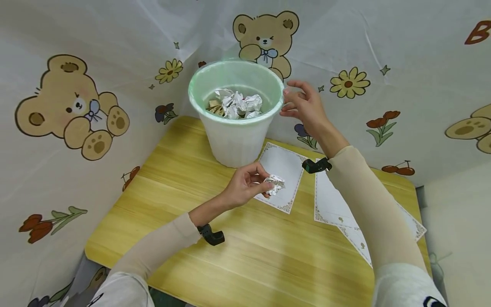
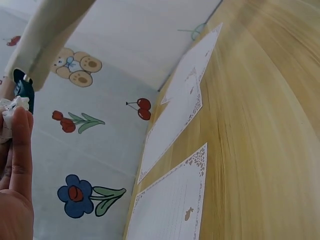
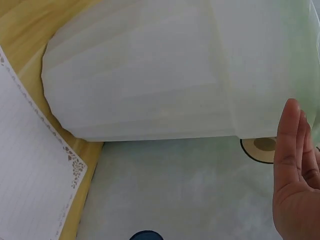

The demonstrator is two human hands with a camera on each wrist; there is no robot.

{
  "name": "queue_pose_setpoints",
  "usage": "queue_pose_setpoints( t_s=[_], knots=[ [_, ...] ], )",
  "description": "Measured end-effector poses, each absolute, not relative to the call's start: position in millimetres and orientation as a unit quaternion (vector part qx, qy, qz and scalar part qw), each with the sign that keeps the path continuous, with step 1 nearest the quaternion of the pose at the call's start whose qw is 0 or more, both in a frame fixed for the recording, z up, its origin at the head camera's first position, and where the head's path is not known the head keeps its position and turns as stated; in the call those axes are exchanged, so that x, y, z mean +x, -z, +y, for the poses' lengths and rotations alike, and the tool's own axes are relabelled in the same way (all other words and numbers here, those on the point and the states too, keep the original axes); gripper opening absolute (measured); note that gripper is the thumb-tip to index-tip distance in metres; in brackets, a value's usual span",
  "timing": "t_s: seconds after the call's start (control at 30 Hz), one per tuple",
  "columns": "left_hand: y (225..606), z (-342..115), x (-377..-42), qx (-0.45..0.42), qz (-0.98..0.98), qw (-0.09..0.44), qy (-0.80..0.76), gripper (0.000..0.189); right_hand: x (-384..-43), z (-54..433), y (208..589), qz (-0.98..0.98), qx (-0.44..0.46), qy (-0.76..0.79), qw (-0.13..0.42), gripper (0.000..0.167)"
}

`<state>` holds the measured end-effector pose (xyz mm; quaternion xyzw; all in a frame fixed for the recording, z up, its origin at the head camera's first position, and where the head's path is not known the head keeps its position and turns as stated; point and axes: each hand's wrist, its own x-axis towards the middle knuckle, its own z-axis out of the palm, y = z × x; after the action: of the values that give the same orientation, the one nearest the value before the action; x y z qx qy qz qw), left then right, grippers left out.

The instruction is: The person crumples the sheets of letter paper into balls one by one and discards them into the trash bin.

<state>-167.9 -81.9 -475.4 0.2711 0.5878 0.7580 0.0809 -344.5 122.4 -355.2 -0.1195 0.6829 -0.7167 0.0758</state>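
In the head view my left hand (image 1: 245, 186) pinches a small ball of crumpled silver foil (image 1: 274, 184) between thumb and fingers, above a sheet of bordered paper. The left wrist view shows the foil ball (image 2: 11, 112) at its left edge, partly behind the fingers. My right hand (image 1: 304, 103) holds nothing; its fingertips are right at the outer right rim of a pale green-white bin (image 1: 238, 143). Seen from the right wrist, the fingers (image 3: 287, 145) point up beside the bin wall. Inside the bin lie crumpled foil pieces (image 1: 241, 104) and some brownish scraps (image 1: 215, 107).
The bin stands at the back of a wooden table (image 1: 245, 251). One bordered sheet (image 1: 281, 164) lies just in front of it. More overlapping sheets (image 1: 333, 202) lie to the right, partly under my right forearm. Behind hangs a bear-print cloth (image 1: 153, 25).
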Motion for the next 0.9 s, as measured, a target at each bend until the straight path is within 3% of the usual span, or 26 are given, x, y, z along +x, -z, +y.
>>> queue_pose_setpoints(
  t_s=[0.5,0.9],
  knots=[
    [463.6,-86.7,-176.0,0.27,0.609,0.061,-0.743,0.013,-344.7,117.5,351.4,0.678,-0.097,0.726,0.061,0.047],
    [353.0,-121.8,-217.4,0.317,0.673,-0.108,-0.659,0.015,-344.6,111.7,351.7,0.667,-0.097,0.736,0.062,0.047]
  ],
)
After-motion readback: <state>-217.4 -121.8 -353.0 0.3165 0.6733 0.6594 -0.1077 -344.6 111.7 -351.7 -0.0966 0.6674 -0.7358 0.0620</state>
